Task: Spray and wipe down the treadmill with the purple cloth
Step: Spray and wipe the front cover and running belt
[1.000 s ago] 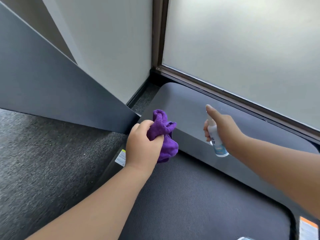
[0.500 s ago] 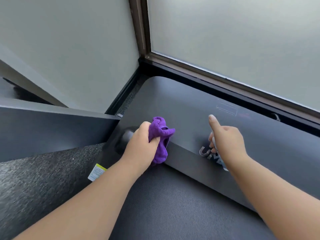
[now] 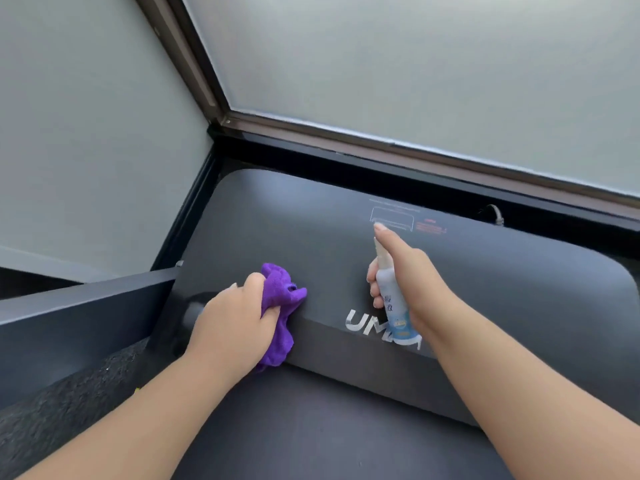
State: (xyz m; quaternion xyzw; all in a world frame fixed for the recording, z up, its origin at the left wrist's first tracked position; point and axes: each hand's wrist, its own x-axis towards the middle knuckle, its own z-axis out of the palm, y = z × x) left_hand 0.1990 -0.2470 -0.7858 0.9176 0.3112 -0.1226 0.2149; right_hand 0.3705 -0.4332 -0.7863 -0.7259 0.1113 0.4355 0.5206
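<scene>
The treadmill's dark grey motor cover (image 3: 502, 289) fills the middle of the view, with silver letters on its front edge and the black belt (image 3: 329, 427) below it. My left hand (image 3: 232, 323) grips a crumpled purple cloth (image 3: 280, 299) pressed on the cover's left part. My right hand (image 3: 412, 275) holds a small white spray bottle (image 3: 391, 299) upright over the cover, index finger resting on the nozzle top. The bottle partly hides the lettering.
A frosted window with a brown frame (image 3: 381, 140) runs close behind the treadmill. A pale wall (image 3: 86, 150) stands to the left. A dark grey slanted panel (image 3: 69, 323) and speckled carpet (image 3: 52, 420) lie at the lower left. A cable (image 3: 493, 213) shows behind the cover.
My view has swung right and up, bringing more of the motor cover and its lettering in. Both hands have stayed over the cover, cloth on the left, bottle on the right.
</scene>
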